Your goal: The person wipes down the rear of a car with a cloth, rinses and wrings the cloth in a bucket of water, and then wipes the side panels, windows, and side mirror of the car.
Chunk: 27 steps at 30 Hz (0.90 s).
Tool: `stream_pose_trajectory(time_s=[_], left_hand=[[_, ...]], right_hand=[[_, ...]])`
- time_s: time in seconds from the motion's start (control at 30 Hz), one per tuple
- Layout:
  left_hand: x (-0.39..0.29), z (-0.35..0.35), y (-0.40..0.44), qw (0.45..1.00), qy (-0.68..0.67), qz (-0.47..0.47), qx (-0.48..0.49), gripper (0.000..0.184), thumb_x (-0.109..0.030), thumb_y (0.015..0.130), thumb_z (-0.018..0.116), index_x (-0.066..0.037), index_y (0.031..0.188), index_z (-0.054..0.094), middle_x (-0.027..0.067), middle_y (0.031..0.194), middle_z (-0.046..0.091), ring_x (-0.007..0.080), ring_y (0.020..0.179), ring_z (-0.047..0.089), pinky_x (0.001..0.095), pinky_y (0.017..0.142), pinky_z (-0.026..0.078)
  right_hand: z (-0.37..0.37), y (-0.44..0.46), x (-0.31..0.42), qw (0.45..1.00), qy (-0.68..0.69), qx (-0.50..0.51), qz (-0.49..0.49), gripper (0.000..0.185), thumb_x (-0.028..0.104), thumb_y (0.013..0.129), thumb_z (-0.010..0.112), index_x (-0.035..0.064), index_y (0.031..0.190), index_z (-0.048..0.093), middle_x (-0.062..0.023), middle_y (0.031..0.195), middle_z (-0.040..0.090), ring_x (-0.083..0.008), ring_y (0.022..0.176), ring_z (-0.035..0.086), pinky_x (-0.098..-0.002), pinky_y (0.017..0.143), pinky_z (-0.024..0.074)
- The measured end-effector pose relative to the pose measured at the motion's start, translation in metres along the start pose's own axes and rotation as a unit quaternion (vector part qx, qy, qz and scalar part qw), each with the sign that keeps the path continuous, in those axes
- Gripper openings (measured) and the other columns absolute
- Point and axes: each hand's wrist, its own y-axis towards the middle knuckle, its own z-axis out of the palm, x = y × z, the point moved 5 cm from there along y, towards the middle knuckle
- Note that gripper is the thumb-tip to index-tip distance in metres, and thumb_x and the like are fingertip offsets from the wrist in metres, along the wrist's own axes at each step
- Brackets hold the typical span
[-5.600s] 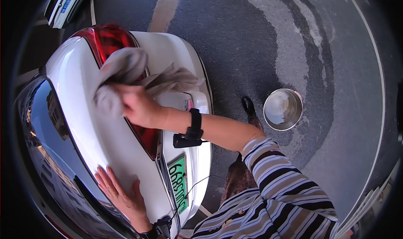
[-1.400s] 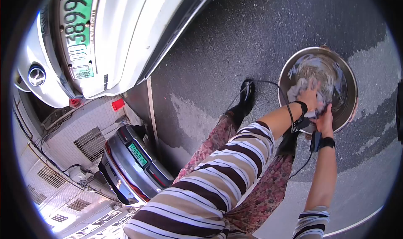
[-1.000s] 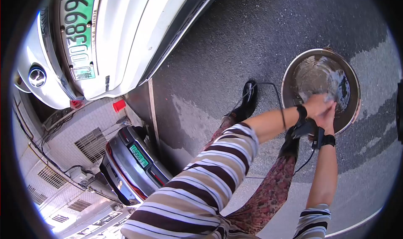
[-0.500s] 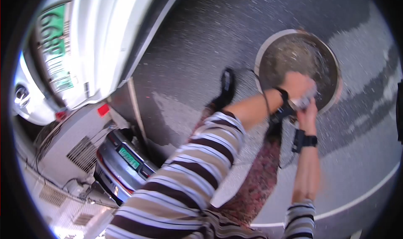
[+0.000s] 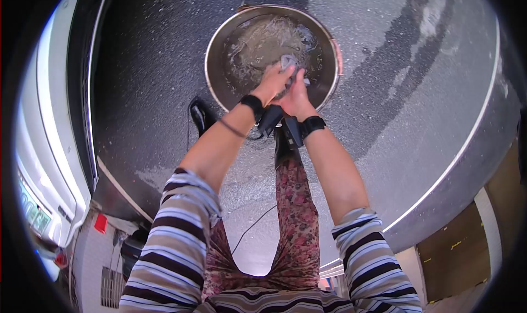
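A thin cable is trailing between flowered trouser legs, and a black boot is standing just beside the near edge of a metal basin; a snagged foot could be tipping it. Black wrist devices are hanging close to that edge, where a deeper reach could be inviting a soaking. Beyond them, left hand and right hand are jointly closing their grip around a bunched grey cloth inside the basin, toward its near edge; loose pressure might be letting a fold slip, while hard squeezing could be splashing cloudy water over the rim.
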Motion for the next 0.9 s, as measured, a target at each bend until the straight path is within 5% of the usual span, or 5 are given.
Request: stream_pose_trajectory(time_s=[0.1, 0.33, 0.57, 0.83, 0.9], left_hand=[[-0.011, 0.021, -0.012, 0.962, -0.25, 0.001, 0.114, 0.062, -0.037, 0.085, 0.067, -0.011, 0.134, 0.042, 0.0191, 0.144, 0.03, 0.0343, 0.126, 0.04, 0.038, 0.102, 0.037], [-0.057, 0.003, -0.067, 0.984, -0.05, 0.168, -0.01, 0.038, -0.041, 0.085, 0.06, -0.007, 0.099, 0.069, 0.0204, 0.077, 0.066, 0.0351, 0.075, 0.065, 0.0398, 0.073, 0.05], [-0.061, -0.021, -0.026, 0.926, 0.312, 0.19, -0.093, 0.042, -0.043, 0.095, 0.044, -0.009, 0.086, 0.068, 0.0221, 0.081, 0.066, 0.0419, 0.079, 0.063, 0.0496, 0.072, 0.05], [-0.043, -0.057, -0.019, 0.855, 0.512, -0.051, -0.063, 0.072, -0.057, 0.093, 0.042, -0.015, 0.148, 0.022, 0.0255, 0.15, 0.018, 0.0474, 0.133, 0.03, 0.0575, 0.102, 0.032], [-0.043, -0.047, -0.022, 0.829, 0.551, 0.068, -0.06, 0.095, -0.06, 0.084, 0.055, -0.014, 0.152, 0.007, 0.0214, 0.155, 0.008, 0.0455, 0.141, 0.008, 0.0597, 0.11, 0.017]], right_hand=[[-0.009, 0.008, 0.015, 1.0, 0.02, -0.02, -0.006, 0.081, 0.079, 0.083, 0.034, 0.0134, 0.126, 0.052, -0.0135, 0.128, 0.054, -0.0335, 0.119, 0.05, -0.0548, 0.098, 0.0395], [-0.011, 0.002, 0.019, 0.999, 0.01, 0.036, -0.008, 0.052, 0.06, 0.091, 0.043, 0.0131, 0.102, 0.063, -0.0083, 0.102, 0.065, -0.0272, 0.093, 0.063, -0.0437, 0.084, 0.0497], [-0.001, -0.007, 0.004, 0.993, -0.032, 0.007, -0.111, 0.042, 0.037, 0.099, 0.036, 0.0049, 0.117, 0.056, -0.012, 0.11, 0.063, -0.0262, 0.101, 0.062, -0.0403, 0.091, 0.0499], [-0.025, -0.017, 0.006, 0.969, -0.057, -0.158, -0.182, 0.054, 0.042, 0.095, 0.048, 0.0031, 0.132, 0.045, -0.0107, 0.135, 0.049, -0.0189, 0.121, 0.047, -0.042, 0.093, 0.0424], [-0.024, -0.002, 0.006, 0.976, -0.037, -0.089, -0.195, 0.058, 0.045, 0.094, 0.049, 0.0043, 0.135, 0.041, -0.0098, 0.14, 0.043, -0.0203, 0.126, 0.041, -0.0428, 0.094, 0.0394]])
